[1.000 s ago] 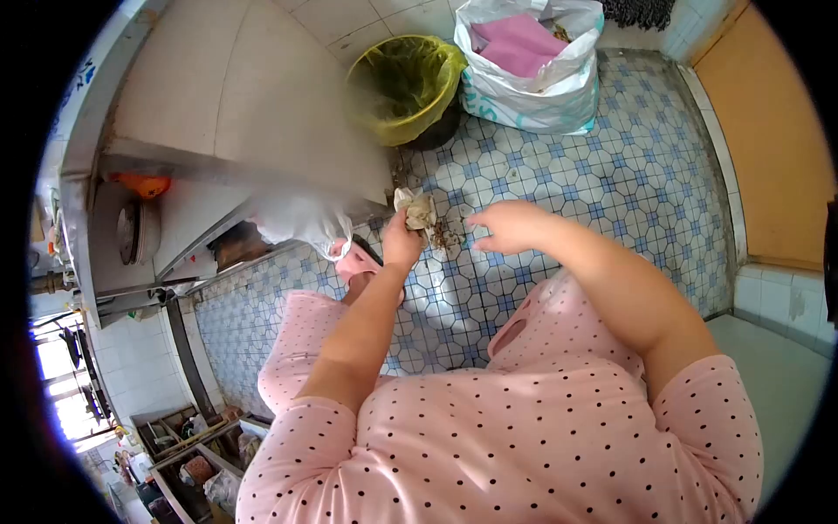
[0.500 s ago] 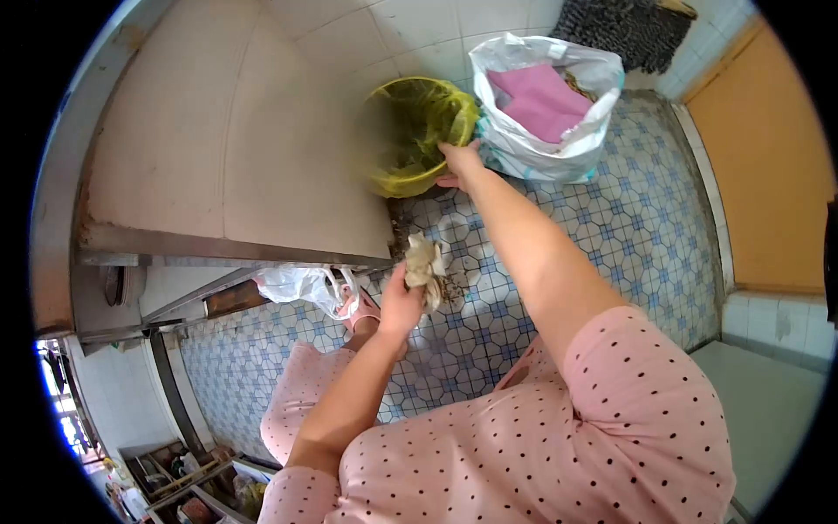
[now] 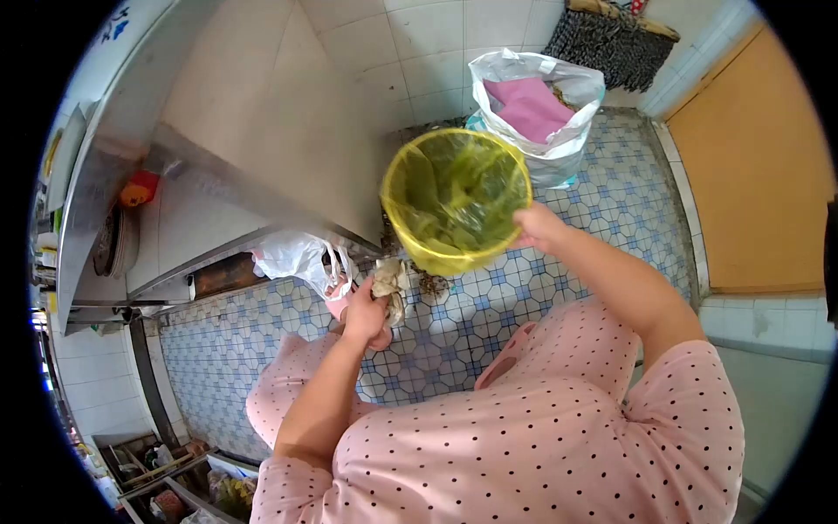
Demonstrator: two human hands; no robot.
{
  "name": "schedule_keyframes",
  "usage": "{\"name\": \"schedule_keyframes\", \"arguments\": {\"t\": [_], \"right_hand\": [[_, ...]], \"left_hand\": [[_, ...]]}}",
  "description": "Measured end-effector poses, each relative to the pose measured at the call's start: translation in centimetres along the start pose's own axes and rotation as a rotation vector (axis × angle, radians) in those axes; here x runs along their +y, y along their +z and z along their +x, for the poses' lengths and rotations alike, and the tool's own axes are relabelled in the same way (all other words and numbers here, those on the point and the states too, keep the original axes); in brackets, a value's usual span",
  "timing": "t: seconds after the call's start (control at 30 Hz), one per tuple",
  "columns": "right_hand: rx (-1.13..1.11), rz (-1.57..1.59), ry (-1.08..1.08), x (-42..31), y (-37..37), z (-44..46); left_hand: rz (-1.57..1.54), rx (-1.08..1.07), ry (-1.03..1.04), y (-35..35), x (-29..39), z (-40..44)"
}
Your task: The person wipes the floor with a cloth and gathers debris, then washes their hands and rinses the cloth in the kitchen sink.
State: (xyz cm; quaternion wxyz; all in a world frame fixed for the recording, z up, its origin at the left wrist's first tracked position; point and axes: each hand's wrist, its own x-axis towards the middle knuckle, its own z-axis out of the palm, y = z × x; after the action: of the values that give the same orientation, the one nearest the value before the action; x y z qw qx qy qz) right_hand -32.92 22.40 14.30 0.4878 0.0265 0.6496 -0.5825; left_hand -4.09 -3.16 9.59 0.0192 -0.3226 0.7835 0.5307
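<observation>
**Bin in one hand, crumpled wad in the other**

The fingers of the right hand (image 3: 541,229) are closed over the near-right part of the rim of a yellow-lined bin (image 3: 458,262). The fingers of the left hand (image 3: 367,319) are curled around a crumpled pale wad (image 3: 391,279), pinched low over the floor (image 3: 628,175); whether it is cloth or paper, I cannot tell.

From where I stand, the step in hand looks like positioning the bin beside the dark crumbs (image 3: 432,283) on the tiles. Its mouth faces up toward the person, between the wad and the white bag (image 3: 559,166); its base is hidden, so I cannot say whether it rests on the floor. A next move, I judge, calls for a steady right grip on the rim and the left fingers kept snug round the wad.

Farther out, a pink cloth (image 3: 531,109) sits in the white bag, near the wall.
</observation>
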Motion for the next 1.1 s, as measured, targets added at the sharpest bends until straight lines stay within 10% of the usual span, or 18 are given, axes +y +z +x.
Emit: {"name": "schedule_keyframes", "arguments": {"t": [0.63,0.8,0.9,1.0,1.1], "right_hand": [[0.502,0.198,0.127,10.4,-22.5,-8.6],[0.898,-0.305,0.220,12.8,-26.5,-8.3],[1.382,-0.973,-0.237,8.4,-23.7,-10.7],[0.637,-0.315,-0.777,0.6,-11.3,-14.2],[-0.124,-0.167,-0.700,-1.3,-1.2,-13.9]], "left_hand": [[-0.486,-0.028,0.038,4.9,10.8,-1.9],[-0.618,-0.028,0.028,4.9,11.9,-2.4],[-0.732,-0.036,0.029,4.7,13.2,-2.8],[-0.825,-0.040,-0.001,4.9,14.9,-3.1],[-0.767,-0.124,0.147,5.8,15.1,-2.0]]}}
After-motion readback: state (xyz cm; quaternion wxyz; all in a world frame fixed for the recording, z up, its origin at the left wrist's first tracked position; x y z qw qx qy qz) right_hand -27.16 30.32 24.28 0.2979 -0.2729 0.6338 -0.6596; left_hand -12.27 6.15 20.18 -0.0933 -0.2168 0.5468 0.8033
